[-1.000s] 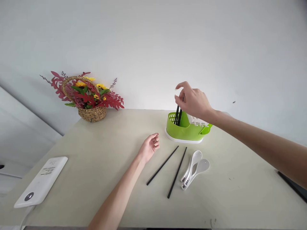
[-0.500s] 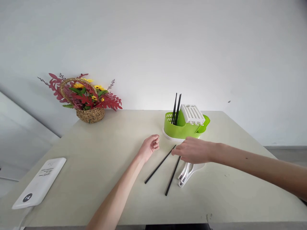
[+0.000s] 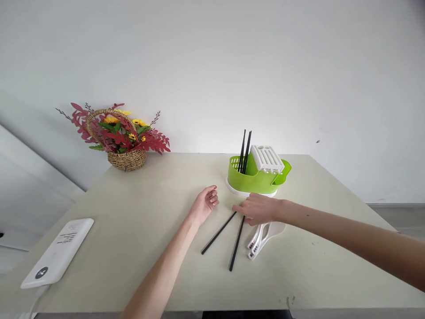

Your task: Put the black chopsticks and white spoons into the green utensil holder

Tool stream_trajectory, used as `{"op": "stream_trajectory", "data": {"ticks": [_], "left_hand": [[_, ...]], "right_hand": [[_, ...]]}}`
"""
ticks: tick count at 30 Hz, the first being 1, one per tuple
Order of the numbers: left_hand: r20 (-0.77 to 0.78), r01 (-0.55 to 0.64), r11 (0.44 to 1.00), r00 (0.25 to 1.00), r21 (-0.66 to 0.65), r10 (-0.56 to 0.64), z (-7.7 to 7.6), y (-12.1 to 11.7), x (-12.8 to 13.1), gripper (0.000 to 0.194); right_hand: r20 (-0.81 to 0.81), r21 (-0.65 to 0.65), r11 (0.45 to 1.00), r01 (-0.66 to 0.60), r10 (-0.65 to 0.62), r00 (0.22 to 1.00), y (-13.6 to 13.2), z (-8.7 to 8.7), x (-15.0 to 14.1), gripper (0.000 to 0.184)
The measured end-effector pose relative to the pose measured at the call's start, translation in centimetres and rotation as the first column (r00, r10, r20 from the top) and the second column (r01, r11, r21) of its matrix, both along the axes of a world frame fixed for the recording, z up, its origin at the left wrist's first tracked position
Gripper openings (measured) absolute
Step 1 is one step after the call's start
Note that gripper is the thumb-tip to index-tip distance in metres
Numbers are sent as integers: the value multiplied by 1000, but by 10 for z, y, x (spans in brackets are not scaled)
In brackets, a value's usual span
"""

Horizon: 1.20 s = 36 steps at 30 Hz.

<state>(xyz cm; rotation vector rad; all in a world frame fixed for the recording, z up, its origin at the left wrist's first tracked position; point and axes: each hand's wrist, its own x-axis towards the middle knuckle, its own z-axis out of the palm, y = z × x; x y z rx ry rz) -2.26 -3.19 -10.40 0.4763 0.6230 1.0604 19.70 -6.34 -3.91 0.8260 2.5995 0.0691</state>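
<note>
Two black chopsticks lie apart on the table: a left chopstick (image 3: 218, 234) and a right chopstick (image 3: 237, 243). My right hand (image 3: 257, 208) is over their far ends and hides them. Its index finger and thumb are apart, and I see nothing lifted in it. White spoons (image 3: 265, 235) with dark-marked handle ends lie beside the right chopstick, partly behind this hand. My left hand (image 3: 205, 206) is left of the chopsticks, palm turned inward, fingers loosely curled and holding nothing. Beyond both hands stands a green cutlery holder (image 3: 245, 180) with several black chopsticks (image 3: 245, 153) upright in its left compartment.
The holder has a white slotted top (image 3: 267, 158) and a white base. A wicker basket (image 3: 128, 160) of artificial flowers stands at the back left. A white power bank (image 3: 58, 252) with a cable lies at the left edge of the table (image 3: 133, 248). Behind is a wall.
My right hand has moved slightly left, covering the left chopstick's far end. My left hand has shifted a little left. The chopsticks and spoons lie as before.
</note>
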Motion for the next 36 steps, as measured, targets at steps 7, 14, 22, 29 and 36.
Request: {"op": "stream_trajectory", "data": {"ticks": [7, 14, 22, 29, 36], "left_hand": [[-17, 0, 1000, 1000, 21, 0, 0, 0, 0, 30], [-132, 57, 993, 990, 106, -43, -2, -1, 3, 30], [-371, 341, 911, 897, 231, -241, 9, -15, 7, 30], [-496, 620, 716, 753, 319, -431, 19, -26, 2, 44], [-490, 437, 792, 847, 427, -204, 18, -26, 7, 43]], "right_hand": [[12, 29, 998, -61, 60, 998, 7, -4, -16, 15], [18, 89, 992, -88, 87, 996, 10, 12, -15, 23], [-54, 225, 974, -31, 44, 998, 19, 49, -5, 24], [-8, 316, 948, 25, -23, 1000, 5, 72, -1, 25], [-250, 279, 863, 420, -357, 900, 3, 107, 19, 38]]}}
